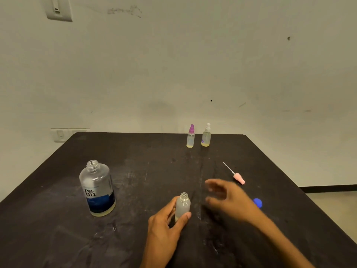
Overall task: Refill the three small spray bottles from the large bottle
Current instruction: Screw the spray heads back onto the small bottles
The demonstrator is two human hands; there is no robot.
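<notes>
Left hand (166, 227): low and near, forearm rising from the near edge; fingers and thumb curled round a small open bottle (182, 206), held upright. Right hand (226, 198): to the right and slightly farther, blurred, fingers spread and loosely bent, holding nothing; forearm running back to the near right.

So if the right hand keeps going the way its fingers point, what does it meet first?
The right hand is blurred, fingers pointing left. Probably the neck of the small open bottle held by the left hand, though it may pass just behind.
</notes>
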